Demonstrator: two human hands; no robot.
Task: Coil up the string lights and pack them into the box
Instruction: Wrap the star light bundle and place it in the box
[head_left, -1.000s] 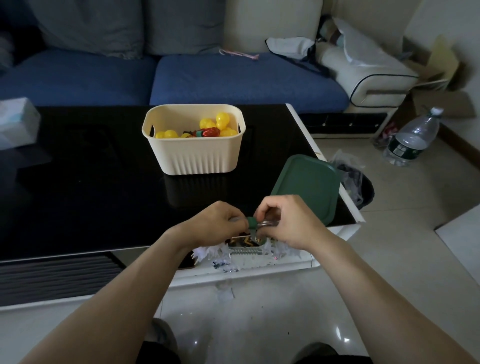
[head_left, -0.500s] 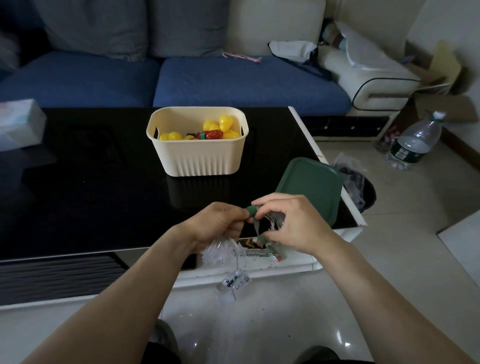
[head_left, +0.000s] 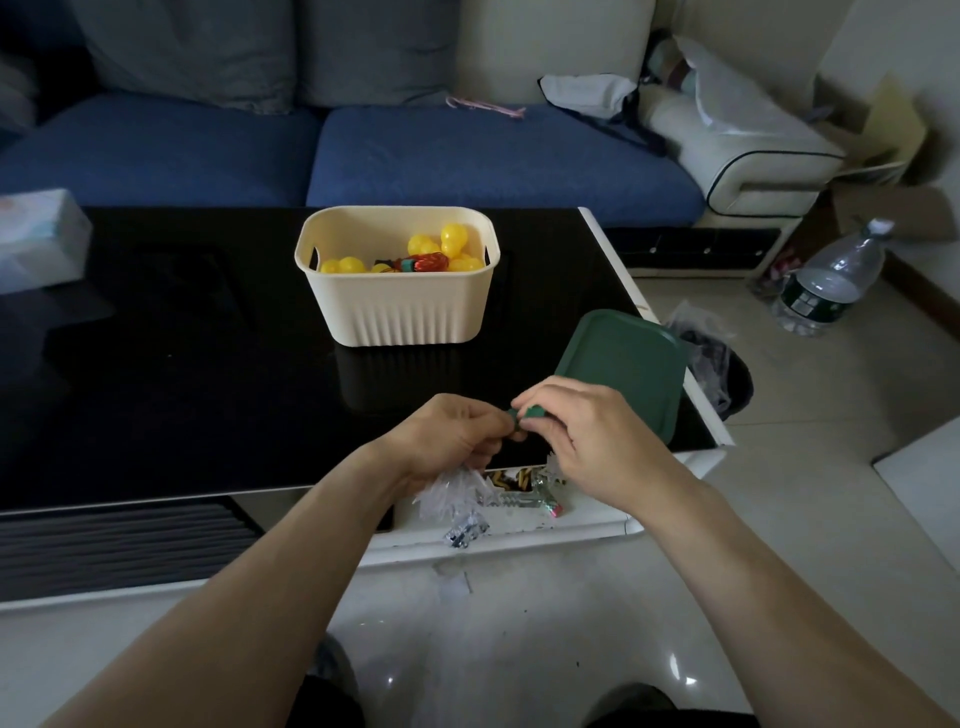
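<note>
A cream ribbed box (head_left: 400, 306) stands on the black table (head_left: 182, 374), holding yellow bulb lights (head_left: 451, 244) and a red coil. Near the table's front edge my left hand (head_left: 447, 436) and my right hand (head_left: 587, 431) meet, both pinching a small green piece (head_left: 524, 414) of a clear string of lights (head_left: 457, 493). The clear spiky lights hang in a bunch below my left hand, with a small clear battery case (head_left: 465, 530) dangling lowest. The green lid (head_left: 623, 369) lies flat to the right of my hands.
A tissue pack (head_left: 36, 239) sits at the table's left. A blue sofa (head_left: 467, 150) runs behind the table. A water bottle (head_left: 831, 280) and a bin with a plastic bag (head_left: 722, 364) stand on the floor to the right.
Both hands have risen slightly above the table edge with the green piece. The clear lights and battery case now hang lower beneath my left hand.
</note>
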